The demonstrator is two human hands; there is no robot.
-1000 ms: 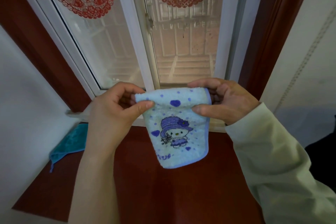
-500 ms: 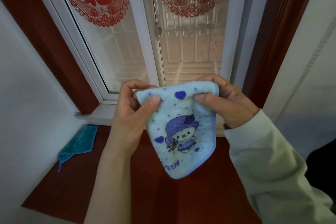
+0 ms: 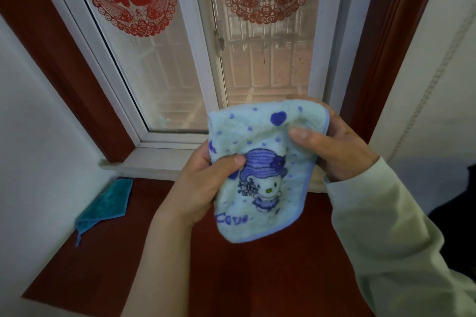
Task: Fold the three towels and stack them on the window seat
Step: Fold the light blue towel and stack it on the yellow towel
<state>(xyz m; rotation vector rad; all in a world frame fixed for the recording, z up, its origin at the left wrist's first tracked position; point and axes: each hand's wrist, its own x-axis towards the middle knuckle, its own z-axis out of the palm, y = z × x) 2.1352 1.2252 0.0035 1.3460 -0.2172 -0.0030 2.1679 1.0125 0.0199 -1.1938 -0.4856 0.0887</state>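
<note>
I am holding the small pale-blue terry towel with the purple cartoon cat print (image 3: 260, 172) up in the air in front of me, so that its loose lower half is hanging free and gravity is drawing it flat instead of letting it bunch. My right hand (image 3: 334, 149) is pinching the upper right corner, thumb on the printed face and fingers behind, and the top edge is curling over that grip because the cloth is soft and doubled there. My left hand (image 3: 203, 183) is gripping the left edge lower down, thumb pressed just beside the cat's hat, fingers hidden behind the fabric; I judge I am taking it there to bring one side across for a further fold. The towel is hanging between my two hands and above the dark red wooden window seat (image 3: 257, 278), not touching it. Well off to the left of my left hand, the teal towel (image 3: 108, 203) is lying on the seat against the white wall, loosely flattened with a corner trailing, so it is probably waiting for its turn or marking where the stack goes. I cannot see a third towel.
</note>
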